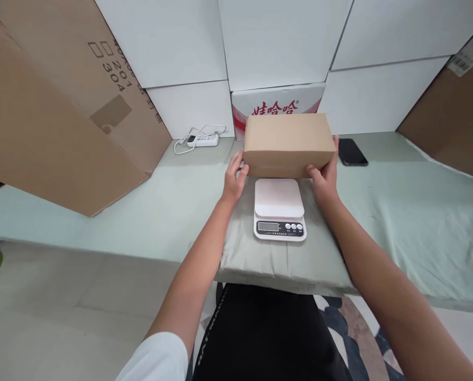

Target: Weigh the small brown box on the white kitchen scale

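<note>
A plain brown cardboard box [288, 138] is held between my two hands, just behind a white digital kitchen scale [279, 198]. My left hand [235, 174] presses against the box's left end, fingers along its side. At the right end, my right hand [324, 172] grips the lower corner, thumb on the front face and fingers round the side. The scale's platform is bare, and its display and buttons face me. Whether the box's underside touches the table cannot be seen.
A white power strip with a cable [203, 140] lies at the back left. To the right of the box is a black phone [352, 152]. Large cardboard sheets [73, 116] stand at both sides. A white printed carton [240, 103] is behind, on the green-covered table [173, 211].
</note>
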`<state>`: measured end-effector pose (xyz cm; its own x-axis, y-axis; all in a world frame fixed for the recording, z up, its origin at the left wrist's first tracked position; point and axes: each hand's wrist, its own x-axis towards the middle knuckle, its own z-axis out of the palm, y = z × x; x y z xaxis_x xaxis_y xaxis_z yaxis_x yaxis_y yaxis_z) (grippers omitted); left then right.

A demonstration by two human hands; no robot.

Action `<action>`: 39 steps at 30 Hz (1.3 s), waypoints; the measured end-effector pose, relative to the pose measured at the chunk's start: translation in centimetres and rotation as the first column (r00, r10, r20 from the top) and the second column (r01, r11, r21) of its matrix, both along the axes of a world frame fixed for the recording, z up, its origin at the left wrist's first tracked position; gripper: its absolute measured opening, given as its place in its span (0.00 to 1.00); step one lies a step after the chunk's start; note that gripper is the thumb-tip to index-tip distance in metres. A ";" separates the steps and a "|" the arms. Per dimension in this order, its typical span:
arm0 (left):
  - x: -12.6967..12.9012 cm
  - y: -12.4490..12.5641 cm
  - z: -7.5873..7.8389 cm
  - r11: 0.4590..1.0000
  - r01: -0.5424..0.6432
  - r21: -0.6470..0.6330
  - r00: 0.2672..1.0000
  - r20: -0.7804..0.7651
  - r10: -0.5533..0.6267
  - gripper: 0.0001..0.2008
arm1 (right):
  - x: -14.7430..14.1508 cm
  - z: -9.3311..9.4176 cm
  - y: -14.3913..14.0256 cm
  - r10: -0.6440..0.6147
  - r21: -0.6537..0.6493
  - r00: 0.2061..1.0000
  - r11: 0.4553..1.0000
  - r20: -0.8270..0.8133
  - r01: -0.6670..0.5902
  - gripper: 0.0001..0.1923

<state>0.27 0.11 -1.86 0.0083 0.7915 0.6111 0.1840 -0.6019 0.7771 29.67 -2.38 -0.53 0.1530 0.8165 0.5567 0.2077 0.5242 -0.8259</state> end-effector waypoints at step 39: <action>-0.6 -9.6 -1.3 0.996 -0.015 -0.084 1.000 0.025 0.017 0.40 | -0.2 -0.6 -8.5 -0.138 0.086 0.990 0.986 -0.029 0.140 0.47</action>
